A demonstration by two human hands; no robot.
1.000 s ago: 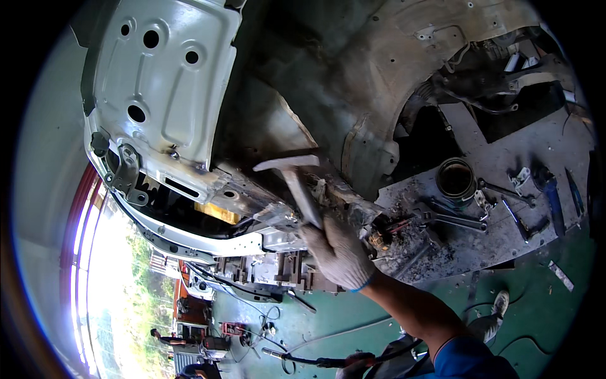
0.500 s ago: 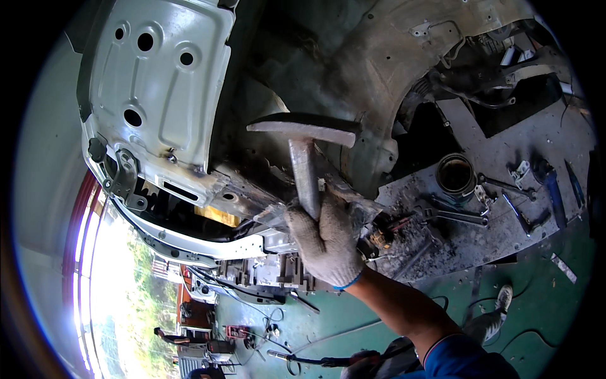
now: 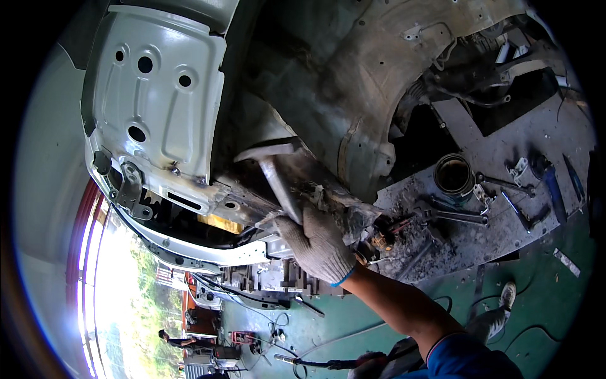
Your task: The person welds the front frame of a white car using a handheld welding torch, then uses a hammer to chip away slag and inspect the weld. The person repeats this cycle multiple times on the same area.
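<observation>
Hammer (image 3: 278,184), partly unseen behind glove (image 3: 320,248)

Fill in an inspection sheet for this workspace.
Surface: grey plate, strewn with dark debris toward its left end.
Job's things: hammer in front of scorched sheet metal; contact cannot be told. Pale body panel has round holes.
Clutter: open round can, adjustable wrench, blue-handled tool, all on the plate.
Right hand: gloved, grip closed around the hammer's handle.
Left hand: nothing seen.
Cables: pale line and dark line on the floor; cable or hose, unclear.
Surroundings: green floor, bright opening at left, a person in the background.
</observation>
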